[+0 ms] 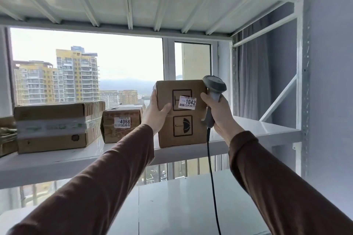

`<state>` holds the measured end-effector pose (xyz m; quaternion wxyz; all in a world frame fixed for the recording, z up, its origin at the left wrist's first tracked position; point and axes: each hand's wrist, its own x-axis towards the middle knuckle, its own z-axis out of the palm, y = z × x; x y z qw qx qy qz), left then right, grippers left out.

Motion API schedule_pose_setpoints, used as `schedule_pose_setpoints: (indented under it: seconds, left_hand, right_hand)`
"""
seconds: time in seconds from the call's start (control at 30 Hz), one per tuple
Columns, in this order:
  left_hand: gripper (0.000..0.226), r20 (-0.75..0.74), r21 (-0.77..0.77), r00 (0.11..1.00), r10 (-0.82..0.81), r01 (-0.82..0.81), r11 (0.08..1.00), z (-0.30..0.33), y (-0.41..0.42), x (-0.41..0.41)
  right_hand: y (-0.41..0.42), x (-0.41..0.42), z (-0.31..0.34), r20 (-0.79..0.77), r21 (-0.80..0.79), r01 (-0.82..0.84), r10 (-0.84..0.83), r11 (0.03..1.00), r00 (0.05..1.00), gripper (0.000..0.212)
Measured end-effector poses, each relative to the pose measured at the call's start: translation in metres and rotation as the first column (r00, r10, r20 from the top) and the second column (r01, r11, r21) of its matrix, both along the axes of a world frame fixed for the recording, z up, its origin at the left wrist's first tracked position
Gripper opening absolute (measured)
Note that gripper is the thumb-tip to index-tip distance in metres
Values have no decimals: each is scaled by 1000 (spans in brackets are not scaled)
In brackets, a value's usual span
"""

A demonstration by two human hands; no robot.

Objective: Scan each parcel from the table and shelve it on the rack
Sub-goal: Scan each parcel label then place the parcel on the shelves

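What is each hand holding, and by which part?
Left hand grips the 1042 box by its left side; right hand grips the scanner by its handle.

**Parcels line white rack shelf**

Four cardboard parcels sit on the white metal shelf: an upright box labelled 1042, box 4068 just left of it, then a taped carton and a partly visible parcel.
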<state>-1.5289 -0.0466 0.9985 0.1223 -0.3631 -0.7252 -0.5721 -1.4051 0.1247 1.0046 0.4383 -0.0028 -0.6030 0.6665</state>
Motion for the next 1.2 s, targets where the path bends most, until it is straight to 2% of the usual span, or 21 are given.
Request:
schedule_pose_setpoints:
  seconds: [0.1,0.27,0.37,0.5,0.57,0.67,0.9,1.07,1.2]
  left_hand:
    - [89,-2,-51,1000,-17,17,999,-13,-8,-1]
    - [108,40,-185,999,-34,41,982,-44,-7,-26]
    - [111,51,-200,998,-47,56,978,-48,-1,-37]
    - [105,85,-224,996,-4,23,974,-39,4,-48]
    - [104,91,-234,996,21,1,972,-37,7,-57]
    - [103,109,-229,993,42,-16,973,-40,11,-66]
    - [103,116,-210,991,60,-34,977,-41,17,-76]
    - [102,103,-206,993,50,-28,978,-41,10,-70]
    - [102,23,-108,1000,20,-17,994,-41,2,-53]
  right_hand:
    - [1,-3,-21,34,-35,35,-33,999,999,36]
    - [6,-4,-60,38,-144,155,-151,977,988,34]
    - [1,-13,-66,86,-103,160,-152,982,985,34]
    - [-8,-28,-56,101,-135,133,-120,982,988,53]
    - [-6,-33,-52,132,-161,94,-73,982,989,49]
    - [-3,-38,-47,157,-203,54,-22,978,987,35]
    - [-4,-53,-42,198,-212,76,-34,974,980,44]
    - [-8,-52,-41,199,-196,117,-77,974,977,40]
    - [-14,-39,-41,197,-170,149,-114,974,974,32]
